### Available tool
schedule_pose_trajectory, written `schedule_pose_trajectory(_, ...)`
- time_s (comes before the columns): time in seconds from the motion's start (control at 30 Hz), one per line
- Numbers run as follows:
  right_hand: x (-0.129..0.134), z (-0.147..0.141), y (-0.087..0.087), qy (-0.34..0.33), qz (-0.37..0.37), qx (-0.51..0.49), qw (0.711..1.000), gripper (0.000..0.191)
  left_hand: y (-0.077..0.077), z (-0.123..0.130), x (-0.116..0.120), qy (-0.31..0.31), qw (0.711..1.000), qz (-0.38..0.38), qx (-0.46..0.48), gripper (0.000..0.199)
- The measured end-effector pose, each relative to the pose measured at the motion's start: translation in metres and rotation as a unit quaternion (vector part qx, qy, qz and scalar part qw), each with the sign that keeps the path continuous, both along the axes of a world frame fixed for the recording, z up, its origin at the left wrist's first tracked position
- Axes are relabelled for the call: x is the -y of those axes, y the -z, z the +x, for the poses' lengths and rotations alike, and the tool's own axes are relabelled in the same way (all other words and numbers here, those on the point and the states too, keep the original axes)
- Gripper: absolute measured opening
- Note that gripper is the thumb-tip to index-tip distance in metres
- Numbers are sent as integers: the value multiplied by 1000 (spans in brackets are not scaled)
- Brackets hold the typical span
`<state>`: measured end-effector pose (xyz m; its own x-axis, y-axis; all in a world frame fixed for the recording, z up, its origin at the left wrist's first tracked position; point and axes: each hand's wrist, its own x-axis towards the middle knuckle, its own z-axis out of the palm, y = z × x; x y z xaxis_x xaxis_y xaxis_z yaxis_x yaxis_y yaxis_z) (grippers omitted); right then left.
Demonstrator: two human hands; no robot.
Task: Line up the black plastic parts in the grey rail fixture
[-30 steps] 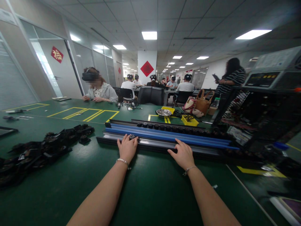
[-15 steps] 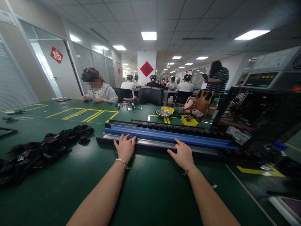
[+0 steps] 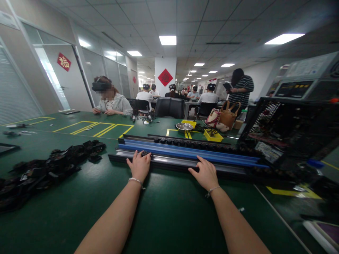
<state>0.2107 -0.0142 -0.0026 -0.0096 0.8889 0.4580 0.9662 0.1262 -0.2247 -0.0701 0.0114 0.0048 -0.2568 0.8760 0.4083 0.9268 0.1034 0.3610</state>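
Note:
A long black rail with a shiny grey channel (image 3: pixel 172 160) lies across the table in front of me. My left hand (image 3: pixel 139 166) is over its left part, fingers bent around a small black part (image 3: pixel 144 153) on the channel. My right hand (image 3: pixel 205 173) holds the rail further right, thumb at the near edge and index finger reaching across; its other fingertips are partly hidden. Just behind lies a long blue rail (image 3: pixel 182 149), and beyond it a row of small black parts (image 3: pixel 180 143) in another dark rail.
A heap of black parts (image 3: pixel 58 165) spreads over the green table (image 3: pixel 169 218) at left. Behind the rails are a metal bowl (image 3: pixel 184 127) and a yellow tray (image 3: pixel 213 136). An open computer case (image 3: pixel 286 127) stands at right. A co-worker (image 3: pixel 111 98) sits across the table.
My left hand has shifted slightly left along the rail, and the small black part has moved with it. My right hand has stayed in place.

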Motion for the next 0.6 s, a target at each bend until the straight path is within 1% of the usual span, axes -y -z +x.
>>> schedule_pose_trajectory(0.37, 0, 0, 0, -1, -4, -4, 1000, 32, 3, -7, -5, -28, 999, 9, 19, 34)
schedule_pose_trajectory(0.6, 0, -1, -1, 3, -7, 0, 1000, 32, 0, -9, -4, -30, 999, 4, 30, 34)
